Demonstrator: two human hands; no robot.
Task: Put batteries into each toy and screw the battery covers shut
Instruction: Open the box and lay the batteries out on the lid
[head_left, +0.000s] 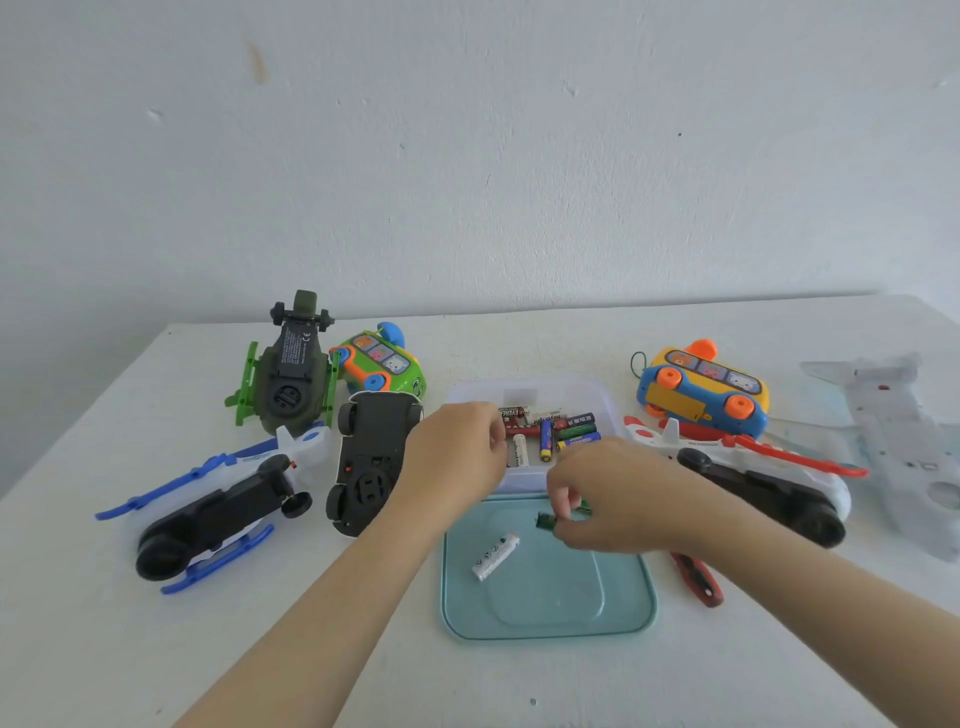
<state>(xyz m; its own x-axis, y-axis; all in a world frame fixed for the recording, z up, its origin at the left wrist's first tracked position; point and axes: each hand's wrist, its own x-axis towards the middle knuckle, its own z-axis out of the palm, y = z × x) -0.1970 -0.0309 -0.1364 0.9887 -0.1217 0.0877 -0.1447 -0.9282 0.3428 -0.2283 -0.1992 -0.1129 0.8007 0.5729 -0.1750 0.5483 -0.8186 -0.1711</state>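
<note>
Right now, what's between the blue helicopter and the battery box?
The head view shows the black toy car, wheels up, between the blue helicopter and the battery box; the left hand is at the box's edge.

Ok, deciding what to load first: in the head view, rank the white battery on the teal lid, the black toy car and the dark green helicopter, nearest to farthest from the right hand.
1. White battery, on the teal lid beside the right hand holding a green battery.
2. Black toy car, farther left.
3. Dark green helicopter, far left at the back.
</note>
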